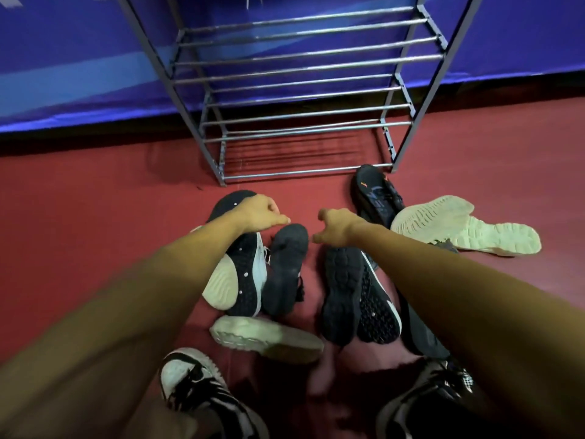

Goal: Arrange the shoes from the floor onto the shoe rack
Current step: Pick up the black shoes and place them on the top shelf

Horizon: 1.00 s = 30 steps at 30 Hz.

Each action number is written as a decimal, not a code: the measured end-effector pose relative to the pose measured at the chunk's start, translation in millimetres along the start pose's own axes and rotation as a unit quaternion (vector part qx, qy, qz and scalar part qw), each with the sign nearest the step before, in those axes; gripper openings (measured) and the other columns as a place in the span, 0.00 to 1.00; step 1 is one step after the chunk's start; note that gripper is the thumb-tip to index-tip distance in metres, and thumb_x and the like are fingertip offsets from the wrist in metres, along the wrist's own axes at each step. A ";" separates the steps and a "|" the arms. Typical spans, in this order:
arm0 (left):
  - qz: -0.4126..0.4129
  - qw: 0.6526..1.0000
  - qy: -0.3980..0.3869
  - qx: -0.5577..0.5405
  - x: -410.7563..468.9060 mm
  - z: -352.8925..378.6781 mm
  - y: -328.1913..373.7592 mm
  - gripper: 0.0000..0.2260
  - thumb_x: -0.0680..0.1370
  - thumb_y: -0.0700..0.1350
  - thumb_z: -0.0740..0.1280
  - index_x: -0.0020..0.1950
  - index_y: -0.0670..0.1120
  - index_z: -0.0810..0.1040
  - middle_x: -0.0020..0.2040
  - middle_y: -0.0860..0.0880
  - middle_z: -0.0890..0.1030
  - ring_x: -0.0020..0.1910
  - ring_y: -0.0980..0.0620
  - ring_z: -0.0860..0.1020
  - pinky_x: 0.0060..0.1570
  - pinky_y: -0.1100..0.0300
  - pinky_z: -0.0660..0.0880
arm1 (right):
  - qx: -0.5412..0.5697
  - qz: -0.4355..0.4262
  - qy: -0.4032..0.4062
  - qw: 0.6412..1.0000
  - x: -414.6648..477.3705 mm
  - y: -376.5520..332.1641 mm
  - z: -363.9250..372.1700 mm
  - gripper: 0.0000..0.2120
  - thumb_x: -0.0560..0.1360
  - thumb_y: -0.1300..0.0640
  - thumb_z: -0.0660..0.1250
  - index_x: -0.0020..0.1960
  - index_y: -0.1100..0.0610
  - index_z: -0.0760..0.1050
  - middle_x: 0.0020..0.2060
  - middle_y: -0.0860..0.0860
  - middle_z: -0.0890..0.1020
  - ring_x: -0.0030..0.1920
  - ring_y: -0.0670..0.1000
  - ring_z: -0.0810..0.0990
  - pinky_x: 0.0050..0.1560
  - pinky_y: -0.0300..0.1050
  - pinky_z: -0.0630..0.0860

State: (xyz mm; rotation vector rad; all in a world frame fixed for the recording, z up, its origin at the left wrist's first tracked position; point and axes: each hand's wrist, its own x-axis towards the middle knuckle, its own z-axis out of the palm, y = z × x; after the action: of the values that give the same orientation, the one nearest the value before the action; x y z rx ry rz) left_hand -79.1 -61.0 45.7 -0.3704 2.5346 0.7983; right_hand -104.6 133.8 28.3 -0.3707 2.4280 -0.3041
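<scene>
Reaching toward overturned shoes (pixel 285 267) scattered just before the shoe rack (pixel 300 172), left hand (pixel 262 213) and right hand (pixel 335 226) hover loosely curled, gripping nothing, apparently choosing a pair.

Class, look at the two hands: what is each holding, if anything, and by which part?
Nothing is held. The left hand and right hand hover with loosely curled fingers over the shoes on the floor.
</scene>
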 end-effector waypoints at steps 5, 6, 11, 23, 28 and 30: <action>-0.025 0.999 -0.032 0.002 1.4 36.4 -14.0 0.14 0.72 0.54 0.74 0.49 0.46 0.80 0.46 0.49 0.82 0.49 0.50 0.80 0.50 0.57 0.75 | -0.021 0.002 -0.035 0.999 1.5 1.2 21.2 0.28 0.76 0.46 0.66 0.72 0.57 0.67 0.65 0.59 0.76 0.63 0.62 0.76 0.57 0.50 0.76; -0.030 0.999 -0.035 -0.004 3.3 46.5 -17.7 0.13 0.72 0.53 0.74 0.50 0.46 0.80 0.47 0.49 0.82 0.49 0.49 0.80 0.51 0.56 0.76 | -0.020 -0.001 -0.042 0.999 2.5 0.2 26.1 0.27 0.76 0.47 0.65 0.72 0.57 0.67 0.65 0.59 0.76 0.63 0.61 0.76 0.54 0.48 0.74; -0.051 0.998 -0.025 -0.039 15.2 89.3 -31.0 0.12 0.69 0.51 0.76 0.48 0.50 0.77 0.51 0.47 0.82 0.51 0.46 0.80 0.50 0.58 0.76 | -0.021 -0.006 -0.082 0.996 11.6 -4.8 52.1 0.25 0.76 0.44 0.64 0.69 0.55 0.70 0.63 0.56 0.77 0.61 0.60 0.77 0.54 0.49 0.73; -0.162 0.978 -0.056 0.122 22.1 159.5 -72.9 0.42 0.65 0.60 0.74 0.71 0.51 0.56 0.69 0.43 0.67 0.69 0.42 0.68 0.66 0.45 0.67 | -0.025 0.007 -0.127 0.992 37.3 3.6 106.9 0.24 0.77 0.49 0.63 0.71 0.56 0.68 0.67 0.58 0.75 0.66 0.60 0.76 0.63 0.54 0.73; -0.204 0.969 -0.025 0.136 25.0 169.8 -64.6 0.43 0.72 0.57 0.69 0.78 0.55 0.46 0.71 0.44 0.66 0.71 0.45 0.67 0.68 0.44 0.61 | 0.013 0.017 -0.145 0.989 45.8 0.0 107.3 0.28 0.78 0.51 0.63 0.75 0.55 0.62 0.71 0.58 0.71 0.70 0.60 0.73 0.68 0.55 0.70; -0.192 0.976 0.039 0.092 23.2 171.2 -63.1 0.29 0.79 0.53 0.55 0.79 0.60 0.47 0.71 0.46 0.69 0.69 0.46 0.70 0.67 0.46 0.62 | 0.018 0.024 -0.149 0.988 49.5 -1.8 107.3 0.28 0.79 0.52 0.60 0.77 0.55 0.58 0.72 0.58 0.70 0.71 0.59 0.72 0.69 0.56 0.68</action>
State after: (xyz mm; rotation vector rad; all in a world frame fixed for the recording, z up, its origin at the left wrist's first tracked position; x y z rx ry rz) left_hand -16.9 -12.1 -120.3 -0.8110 2.4661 0.4047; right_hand -72.6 102.2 -80.9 -0.3173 2.1331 -0.2512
